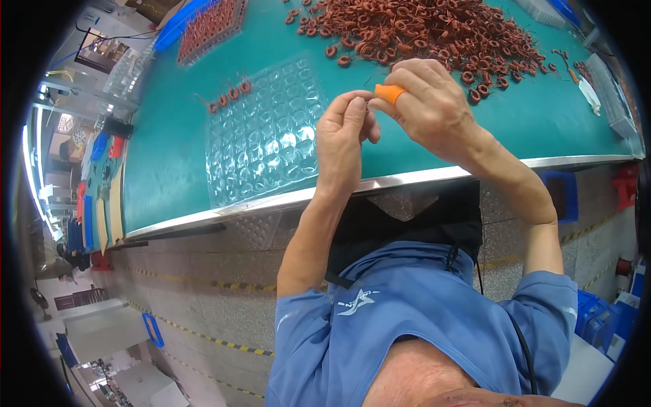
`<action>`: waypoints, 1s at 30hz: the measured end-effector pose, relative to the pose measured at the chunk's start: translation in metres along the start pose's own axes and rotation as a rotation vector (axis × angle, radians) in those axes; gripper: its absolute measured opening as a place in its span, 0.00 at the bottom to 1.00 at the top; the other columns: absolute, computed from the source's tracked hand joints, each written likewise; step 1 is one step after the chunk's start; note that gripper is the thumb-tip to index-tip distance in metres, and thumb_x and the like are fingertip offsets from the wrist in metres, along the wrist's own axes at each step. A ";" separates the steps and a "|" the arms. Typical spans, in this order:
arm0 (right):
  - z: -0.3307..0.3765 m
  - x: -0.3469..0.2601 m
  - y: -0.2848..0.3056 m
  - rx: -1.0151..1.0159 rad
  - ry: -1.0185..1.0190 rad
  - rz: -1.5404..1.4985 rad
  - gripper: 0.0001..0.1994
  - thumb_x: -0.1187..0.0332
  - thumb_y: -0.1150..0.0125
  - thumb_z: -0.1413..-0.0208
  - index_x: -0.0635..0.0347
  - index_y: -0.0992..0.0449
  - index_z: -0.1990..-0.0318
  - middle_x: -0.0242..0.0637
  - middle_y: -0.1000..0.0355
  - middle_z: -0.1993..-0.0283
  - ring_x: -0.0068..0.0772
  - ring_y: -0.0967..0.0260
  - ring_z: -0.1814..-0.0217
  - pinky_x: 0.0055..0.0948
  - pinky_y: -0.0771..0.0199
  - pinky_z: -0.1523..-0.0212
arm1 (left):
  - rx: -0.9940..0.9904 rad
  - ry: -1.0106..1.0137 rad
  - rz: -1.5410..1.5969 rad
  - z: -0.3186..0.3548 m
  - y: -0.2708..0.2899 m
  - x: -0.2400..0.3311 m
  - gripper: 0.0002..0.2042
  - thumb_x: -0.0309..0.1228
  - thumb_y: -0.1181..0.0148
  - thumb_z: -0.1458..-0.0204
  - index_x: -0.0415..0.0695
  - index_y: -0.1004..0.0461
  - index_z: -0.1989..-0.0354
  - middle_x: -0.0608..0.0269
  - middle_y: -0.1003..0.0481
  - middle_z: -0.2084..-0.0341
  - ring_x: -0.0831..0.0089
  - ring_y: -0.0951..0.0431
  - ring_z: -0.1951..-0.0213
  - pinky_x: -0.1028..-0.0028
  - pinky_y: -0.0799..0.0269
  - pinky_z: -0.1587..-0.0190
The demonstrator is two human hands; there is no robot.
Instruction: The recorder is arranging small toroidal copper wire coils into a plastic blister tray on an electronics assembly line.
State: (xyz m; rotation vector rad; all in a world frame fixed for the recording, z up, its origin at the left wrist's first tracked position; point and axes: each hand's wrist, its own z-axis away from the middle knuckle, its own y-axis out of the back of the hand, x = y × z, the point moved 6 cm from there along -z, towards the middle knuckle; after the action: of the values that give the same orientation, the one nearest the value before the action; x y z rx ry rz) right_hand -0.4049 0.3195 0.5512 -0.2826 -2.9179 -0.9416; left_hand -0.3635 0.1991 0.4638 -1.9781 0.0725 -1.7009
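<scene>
My left hand [342,142] and my right hand [437,108] meet over the table's near side, just right of a clear plastic tray. Thumb and fingers of the left are pinched together, and the right's fingertips close in against them. Whatever they hold is too small and hidden to name. An orange finger cot [389,93] covers part of a right-hand finger. The clear tray [261,146] has rows of round pockets. Several red-brown wire-wound ring coils [234,93] stand in its far left row, their thin leads sticking up.
A large heap of similar coils [420,30] spreads behind my hands on the green table [169,163]. Another tray full of coils [212,30] sits far left beside a blue bin [180,26]. Clear trays [608,91] stand at the right edge. A metal strip [400,180] edges the table front.
</scene>
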 end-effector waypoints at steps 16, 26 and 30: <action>0.002 0.001 -0.012 0.033 -0.201 -0.316 0.05 0.70 0.35 0.51 0.62 0.20 0.70 0.36 0.25 0.68 0.32 0.27 0.62 0.31 0.30 0.58 | 0.001 -0.036 0.171 0.004 0.012 0.002 0.12 0.32 0.52 0.37 0.35 0.27 0.61 0.62 0.30 0.77 0.74 0.29 0.77 0.76 0.31 0.72; 0.059 0.021 -0.044 -0.053 -0.828 -0.737 0.18 0.57 0.35 0.45 0.61 0.22 0.54 0.34 0.24 0.71 0.22 0.27 0.67 0.21 0.29 0.68 | -0.041 -0.031 -0.025 0.017 0.022 0.002 0.11 0.31 0.55 0.36 0.38 0.34 0.50 0.66 0.32 0.75 0.78 0.29 0.72 0.79 0.32 0.67; 0.067 0.014 -0.059 -0.142 -0.890 -0.752 0.16 0.60 0.35 0.44 0.66 0.21 0.59 0.36 0.25 0.73 0.20 0.31 0.75 0.22 0.32 0.76 | -0.102 -0.055 -0.239 0.018 0.017 0.003 0.11 0.26 0.48 0.40 0.36 0.34 0.50 0.64 0.30 0.74 0.78 0.28 0.73 0.77 0.31 0.69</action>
State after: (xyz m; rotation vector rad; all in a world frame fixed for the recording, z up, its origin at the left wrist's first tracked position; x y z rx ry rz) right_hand -0.4302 0.3137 0.4648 0.6143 -3.8722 -1.3812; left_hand -0.3408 0.1897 0.4586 -2.1809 -0.1033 -1.8204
